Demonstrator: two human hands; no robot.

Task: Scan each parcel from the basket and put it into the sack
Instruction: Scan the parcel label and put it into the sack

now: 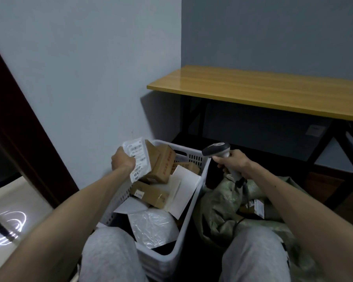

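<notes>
While the left hand [122,160] grips a labelled parcel [140,157] over the far left corner of the basket [194,157], the right hand [235,164] clasps the scanner [217,150]. The green sack [220,202] lies against its right edge.

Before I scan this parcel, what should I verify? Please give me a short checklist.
1. The left hand grips the parcel: ok.
2. The barcode label is visible: ok.
3. The right hand holds the scanner: ok.
4. The scanner is aimed at the barcode label: cannot tell.
5. The sack lies open beside the basket: ok.
</notes>
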